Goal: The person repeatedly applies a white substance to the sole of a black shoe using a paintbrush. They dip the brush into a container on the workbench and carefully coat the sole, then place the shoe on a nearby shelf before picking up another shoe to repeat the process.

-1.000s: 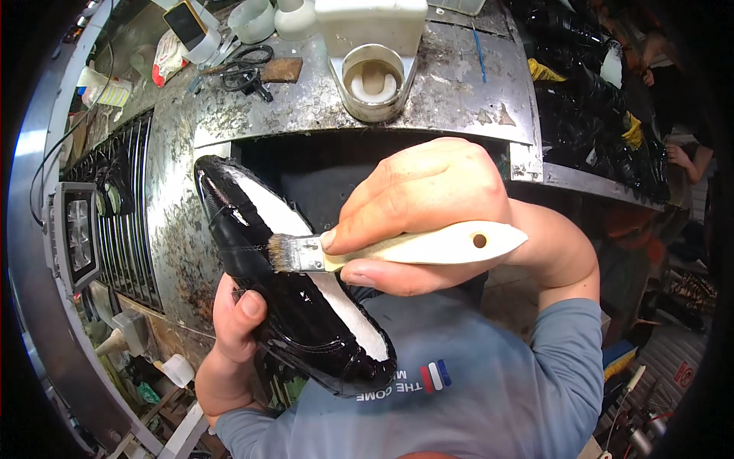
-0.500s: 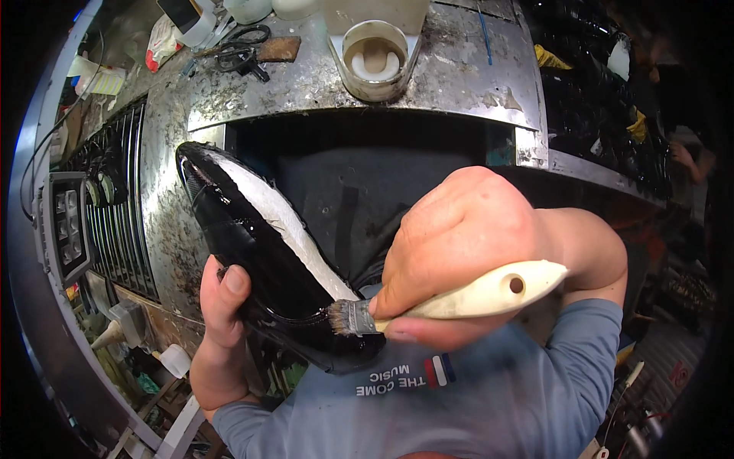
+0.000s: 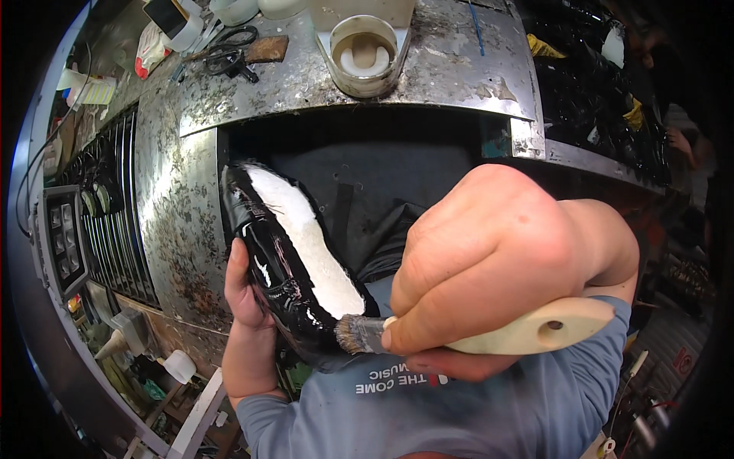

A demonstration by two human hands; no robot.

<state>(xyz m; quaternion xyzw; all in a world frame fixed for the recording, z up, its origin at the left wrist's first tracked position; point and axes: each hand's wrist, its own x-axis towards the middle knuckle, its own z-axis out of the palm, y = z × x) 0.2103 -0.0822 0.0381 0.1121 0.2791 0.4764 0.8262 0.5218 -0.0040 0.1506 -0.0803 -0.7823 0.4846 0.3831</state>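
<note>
Black shoe (image 3: 294, 264), one; brush (image 3: 516, 341), one

The shoe (image 3: 294, 279) has rolled, showing more white underside (image 3: 306, 237). The brush (image 3: 527, 334) has moved from mid-shoe to its lower end.

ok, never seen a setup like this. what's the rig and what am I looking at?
There's no machine: a person is working with two bare hands. The view comes from the left of two wide fisheye cameras worn on the head, looking down, so straight edges bend near the rim.

The left hand holds a glossy black shoe with a long white panel facing up. The right hand grips a flat brush with a cream handle; its bristles appear to touch the shoe's lower end.

On the stained grey metal worktable are a round translucent cup, black-handled scissors and a flat brown block.
</note>
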